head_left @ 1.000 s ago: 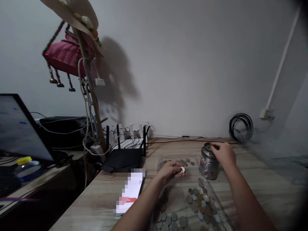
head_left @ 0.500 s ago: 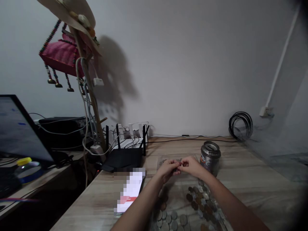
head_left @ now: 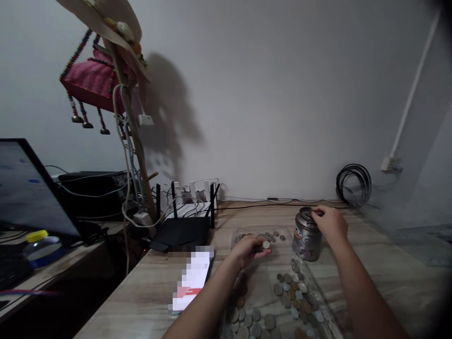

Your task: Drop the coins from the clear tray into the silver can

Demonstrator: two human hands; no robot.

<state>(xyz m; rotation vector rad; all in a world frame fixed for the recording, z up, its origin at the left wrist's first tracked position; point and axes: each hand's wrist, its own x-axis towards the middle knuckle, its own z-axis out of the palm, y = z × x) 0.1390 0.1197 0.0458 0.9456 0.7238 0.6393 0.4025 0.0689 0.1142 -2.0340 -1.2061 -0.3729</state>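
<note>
My left hand point(head_left: 250, 250) is closed on a coin point(head_left: 266, 245), which shows its pale round face at the fingertips. Just to its right stands a can-shaped coin bank point(head_left: 306, 239), upright, dark grey with a cartoon print. Over the bank's top my right hand point(head_left: 331, 223) has its fingertips pinched together at the lid; whatever they hold is hidden. Below and between my forearms lie loose silver and brown coins point(head_left: 256, 314) on a clear plastic tray point(head_left: 271, 278). More small coins point(head_left: 270, 235) lie behind my left hand.
A phone with a lit screen point(head_left: 196, 275) lies left of my left forearm. Behind it sits a black router point(head_left: 183, 231) with upright antennas. A coiled black cable point(head_left: 353, 184) leans against the wall at right. A monitor point(head_left: 33, 188) and a yellow-capped container point(head_left: 41, 247) are on the left desk.
My right hand has left my left hand and moved right to the bank's lid. My left hand stays about where it was, the coin in it now showing.
</note>
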